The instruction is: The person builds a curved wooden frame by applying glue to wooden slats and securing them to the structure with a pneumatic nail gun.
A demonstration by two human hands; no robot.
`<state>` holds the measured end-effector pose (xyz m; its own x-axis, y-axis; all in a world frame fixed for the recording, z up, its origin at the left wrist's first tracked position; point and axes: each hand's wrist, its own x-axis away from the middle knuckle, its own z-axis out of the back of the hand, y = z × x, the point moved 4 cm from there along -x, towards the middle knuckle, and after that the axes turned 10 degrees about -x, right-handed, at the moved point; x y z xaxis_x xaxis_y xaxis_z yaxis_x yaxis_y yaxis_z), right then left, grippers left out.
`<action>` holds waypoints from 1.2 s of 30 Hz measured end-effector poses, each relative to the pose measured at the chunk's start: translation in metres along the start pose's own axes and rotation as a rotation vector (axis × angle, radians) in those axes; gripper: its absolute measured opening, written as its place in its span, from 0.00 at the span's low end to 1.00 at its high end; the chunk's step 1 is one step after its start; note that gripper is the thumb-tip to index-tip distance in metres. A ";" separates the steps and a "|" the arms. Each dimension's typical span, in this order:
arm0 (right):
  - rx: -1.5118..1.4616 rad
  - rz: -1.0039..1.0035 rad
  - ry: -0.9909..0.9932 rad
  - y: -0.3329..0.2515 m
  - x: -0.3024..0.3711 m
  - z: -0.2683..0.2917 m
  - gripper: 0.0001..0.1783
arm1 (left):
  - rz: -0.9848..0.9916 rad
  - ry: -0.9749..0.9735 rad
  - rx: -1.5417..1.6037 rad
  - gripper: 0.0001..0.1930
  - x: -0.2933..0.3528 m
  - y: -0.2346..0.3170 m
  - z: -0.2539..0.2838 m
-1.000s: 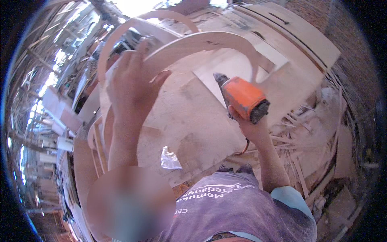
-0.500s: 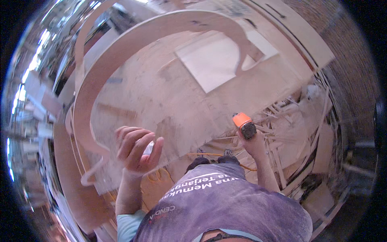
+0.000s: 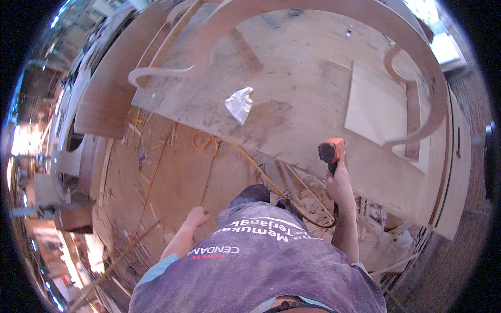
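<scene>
My right hand (image 3: 338,183) grips an orange power tool (image 3: 332,151) hanging at my side, beside the front edge of a large plywood worktable (image 3: 292,99). An orange cord (image 3: 245,156) trails from it across the floor. My left hand (image 3: 197,216) hangs loosely curled at my left side, holding nothing. A big curved wooden arch frame (image 3: 334,15) lies flat on the table, its scrolled ends at the left (image 3: 156,73) and right (image 3: 412,138).
A crumpled clear plastic bag (image 3: 240,103) lies on the table. A pale rectangular board (image 3: 376,107) rests inside the arch. Curved plywood panels (image 3: 109,99) lean at the left. Offcuts and wood strips (image 3: 308,193) litter the dusty floor around my feet.
My left hand let go of the arch frame and dropped to my side. The frame now lies flat on the table. My right hand lowered the tool.
</scene>
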<state>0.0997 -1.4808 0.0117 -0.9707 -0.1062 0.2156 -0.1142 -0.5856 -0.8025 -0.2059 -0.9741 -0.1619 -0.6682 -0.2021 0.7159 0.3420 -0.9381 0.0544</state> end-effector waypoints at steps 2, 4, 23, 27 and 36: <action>0.118 0.044 -0.016 -0.010 -0.031 -0.020 0.44 | 0.119 -0.069 0.045 0.17 0.022 -0.009 -0.027; 0.217 0.137 0.014 -0.003 -0.065 -0.046 0.46 | 0.178 -0.098 0.150 0.17 0.040 -0.023 -0.050; 0.489 0.019 0.360 -0.095 -0.187 -0.171 0.23 | 0.464 0.258 0.585 0.18 0.003 -0.228 -0.004; 0.368 0.288 0.172 -0.149 -0.282 -0.228 0.22 | 0.449 0.358 0.846 0.18 -0.022 -0.298 -0.044; 0.463 0.184 -0.007 -0.215 -0.429 -0.315 0.25 | 0.474 0.487 0.895 0.18 -0.056 -0.222 0.012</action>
<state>0.4744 -1.0562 -0.0835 -0.9644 -0.2453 0.0987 0.1659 -0.8519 -0.4967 -0.2366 -0.7514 -0.2062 -0.4647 -0.7570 0.4593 0.8506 -0.2374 0.4691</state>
